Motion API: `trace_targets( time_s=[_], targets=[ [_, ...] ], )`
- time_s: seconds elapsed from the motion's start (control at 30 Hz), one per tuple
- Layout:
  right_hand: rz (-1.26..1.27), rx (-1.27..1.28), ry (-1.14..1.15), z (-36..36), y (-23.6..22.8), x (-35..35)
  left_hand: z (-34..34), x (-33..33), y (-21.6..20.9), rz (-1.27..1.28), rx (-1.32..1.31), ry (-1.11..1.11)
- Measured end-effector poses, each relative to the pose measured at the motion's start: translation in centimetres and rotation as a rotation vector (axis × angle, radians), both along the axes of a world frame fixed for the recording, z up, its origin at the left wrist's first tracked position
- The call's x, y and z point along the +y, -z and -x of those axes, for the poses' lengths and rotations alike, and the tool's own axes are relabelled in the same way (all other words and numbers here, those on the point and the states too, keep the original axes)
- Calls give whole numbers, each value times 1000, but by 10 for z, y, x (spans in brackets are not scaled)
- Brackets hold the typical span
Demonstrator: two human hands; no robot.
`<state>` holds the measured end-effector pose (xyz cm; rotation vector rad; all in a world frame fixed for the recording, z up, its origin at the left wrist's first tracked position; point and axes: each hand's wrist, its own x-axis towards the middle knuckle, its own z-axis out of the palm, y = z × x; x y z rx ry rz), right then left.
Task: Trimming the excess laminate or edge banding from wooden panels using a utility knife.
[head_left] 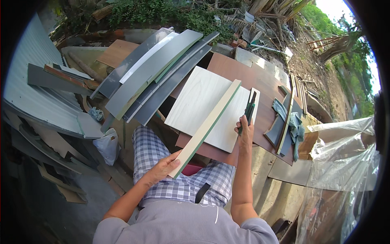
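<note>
My left hand [164, 166] grips the near end of a long, narrow beige board strip [207, 128] with a green edge. The strip slants away to the upper right, across a white wood-grain panel [193, 97]. In my right hand [245, 132] is a dark green and black utility knife [250, 106], pointing away from me, to the right of the strip. Behind the knife, a second pale strip [256, 97] shows in part at the panel's right side. A reddish-brown board [231, 67] lies beneath the panel.
Long grey boards [162, 61] are stacked at the left, near a white bag [107, 147]. A teal cloth [297, 130] and a curved offcut [287, 118] lie to the right. Clear plastic sheeting [345, 158] drapes at far right. Corrugated metal [36, 69] stands far left.
</note>
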<state>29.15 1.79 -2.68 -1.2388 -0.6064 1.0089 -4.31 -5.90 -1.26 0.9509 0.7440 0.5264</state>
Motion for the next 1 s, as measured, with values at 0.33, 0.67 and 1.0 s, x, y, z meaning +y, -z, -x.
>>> trace_targets(
  time_s=[0.33, 0.67, 1.0],
  targets=[
    [6, -606, 213, -6, 11, -47, -165, 19, 47, -456, 137, 19],
    [409, -1164, 123, -31, 12, -34, -149, 32, -10, -845, 388, 481],
    [443, -1237, 194, -10, 4, -38, 50, 141, -12, -986, 1012, -526]
  ],
)
